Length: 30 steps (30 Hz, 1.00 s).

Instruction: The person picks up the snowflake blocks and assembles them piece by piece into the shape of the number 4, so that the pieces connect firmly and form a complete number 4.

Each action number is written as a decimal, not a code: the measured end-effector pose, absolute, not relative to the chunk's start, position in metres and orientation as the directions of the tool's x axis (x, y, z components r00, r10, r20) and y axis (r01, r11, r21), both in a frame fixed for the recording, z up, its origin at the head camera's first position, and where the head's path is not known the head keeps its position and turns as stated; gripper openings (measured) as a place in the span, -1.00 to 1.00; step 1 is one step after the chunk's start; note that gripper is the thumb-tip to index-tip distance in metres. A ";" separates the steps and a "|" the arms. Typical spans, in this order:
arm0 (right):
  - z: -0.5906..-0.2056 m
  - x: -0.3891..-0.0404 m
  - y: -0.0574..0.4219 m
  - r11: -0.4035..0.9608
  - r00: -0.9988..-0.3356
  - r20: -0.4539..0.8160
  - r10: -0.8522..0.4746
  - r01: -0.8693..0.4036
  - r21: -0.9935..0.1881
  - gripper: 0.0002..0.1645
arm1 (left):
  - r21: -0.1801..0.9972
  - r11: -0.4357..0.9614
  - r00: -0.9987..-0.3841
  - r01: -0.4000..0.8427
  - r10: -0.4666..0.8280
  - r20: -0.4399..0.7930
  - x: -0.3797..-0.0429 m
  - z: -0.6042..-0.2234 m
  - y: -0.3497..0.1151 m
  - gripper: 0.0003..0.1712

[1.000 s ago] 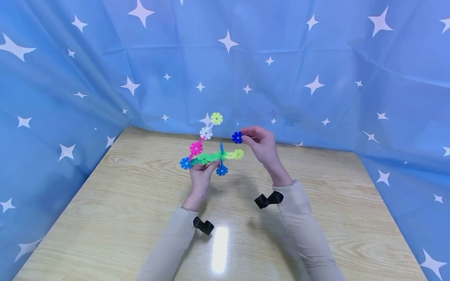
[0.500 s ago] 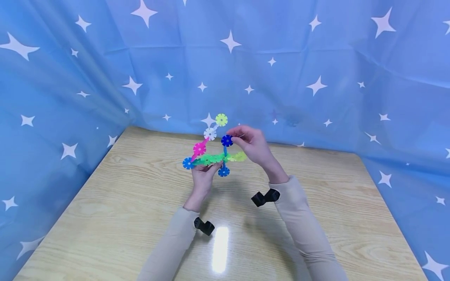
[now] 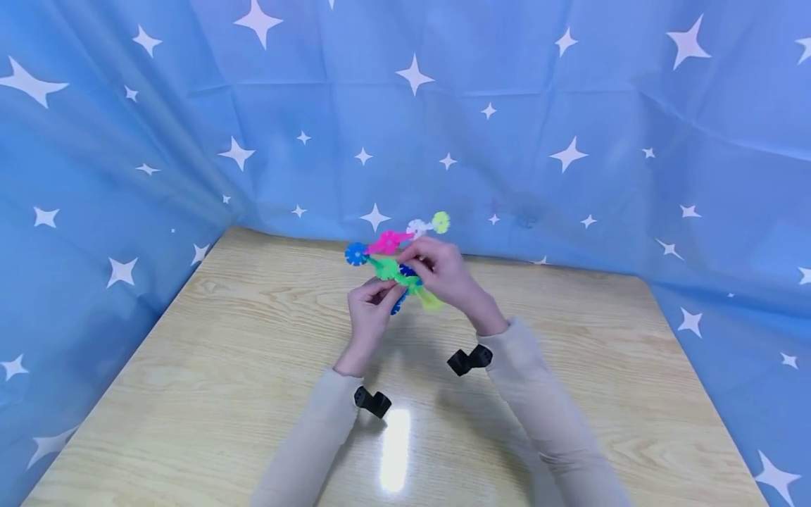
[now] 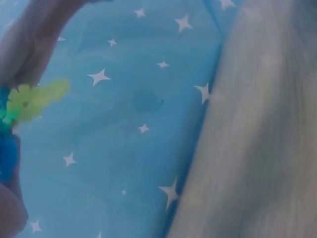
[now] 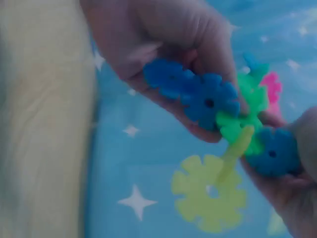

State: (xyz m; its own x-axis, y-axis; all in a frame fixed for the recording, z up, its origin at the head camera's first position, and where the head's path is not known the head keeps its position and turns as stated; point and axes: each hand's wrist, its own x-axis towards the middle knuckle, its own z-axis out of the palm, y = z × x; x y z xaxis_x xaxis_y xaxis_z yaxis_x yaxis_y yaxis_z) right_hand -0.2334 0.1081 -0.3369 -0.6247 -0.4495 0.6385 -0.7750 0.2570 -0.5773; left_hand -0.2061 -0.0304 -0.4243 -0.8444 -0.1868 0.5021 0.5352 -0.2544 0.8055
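Note:
A branching chain of flower-shaped notched plastic discs is held up over the table. My left hand (image 3: 369, 317) pinches it near its green discs (image 3: 386, 268). A dark blue disc (image 3: 407, 270) sits between the thumb and fingers of my right hand (image 3: 443, 271), against the middle of the chain. Pink (image 3: 389, 242), white (image 3: 417, 228) and yellow-green (image 3: 441, 222) discs extend beyond the right fingers, and a blue disc (image 3: 357, 254) sits at the left end. In the right wrist view, two blue discs (image 5: 210, 101) lie by the left hand; another yellow disc (image 5: 209, 194) hangs below.
A wood-grain table (image 3: 253, 366) lies under both hands. Blue cloth with white stars (image 3: 507, 141) hangs behind it and at both sides. Black wrist cameras are strapped on both sleeves (image 3: 317, 415).
My right hand has moved left and down, bringing the dark blue disc to the chain. The chain has turned in the left hand, its pink, white and yellow-green arm swinging rightward.

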 end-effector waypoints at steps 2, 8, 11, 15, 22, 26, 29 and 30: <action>-0.336 -0.230 0.109 0.222 -0.637 0.686 -0.351 -0.768 -0.600 -0.87 | 0.812 -0.242 -0.847 0.531 -0.182 0.499 -0.207 -0.419 -0.030 -0.94; -0.326 -0.220 0.115 0.216 -0.636 0.765 -0.108 -0.766 -0.606 -0.89 | 0.814 -0.263 -0.854 0.518 -0.219 0.472 -0.205 -0.413 -0.033 -0.92; -0.327 -0.219 0.116 0.198 -0.678 0.730 -0.087 -0.730 -0.655 -0.86 | 0.787 -0.271 -0.832 0.553 -0.213 0.511 -0.206 -0.413 -0.035 -0.88; -0.330 -0.222 0.118 0.183 -0.708 0.697 -0.115 -0.705 -0.686 -0.85 | 0.757 -0.278 -0.806 0.592 -0.229 0.546 -0.208 -0.416 -0.035 -0.88; -0.330 -0.223 0.116 0.252 -0.655 0.726 -0.209 -0.753 -0.607 -0.89 | 0.804 -0.244 -0.834 0.542 -0.269 0.481 -0.207 -0.419 -0.035 -0.94; -0.332 -0.223 0.115 0.286 -0.628 0.738 -0.246 -0.775 -0.564 -0.90 | 0.793 -0.231 -0.816 0.563 -0.309 0.489 -0.207 -0.422 -0.035 -0.94; -0.328 -0.216 0.112 0.283 -0.634 0.732 -0.248 -0.770 -0.571 -0.91 | 0.786 -0.237 -0.808 0.571 -0.334 0.486 -0.206 -0.425 -0.033 -0.91; -0.326 -0.213 0.110 0.280 -0.640 0.728 -0.248 -0.766 -0.578 -0.91 | 0.787 -0.241 -0.809 0.568 -0.340 0.479 -0.206 -0.425 -0.033 -0.91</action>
State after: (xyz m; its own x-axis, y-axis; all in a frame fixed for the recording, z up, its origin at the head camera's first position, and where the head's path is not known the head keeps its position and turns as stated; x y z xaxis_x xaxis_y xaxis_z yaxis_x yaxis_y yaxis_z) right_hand -0.2129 0.1102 -0.3263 -0.6395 -0.2478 0.7277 -0.7664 0.2801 -0.5781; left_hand -0.2058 -0.0329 -0.4251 -0.8091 -0.3399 0.4794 0.5676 -0.2409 0.7873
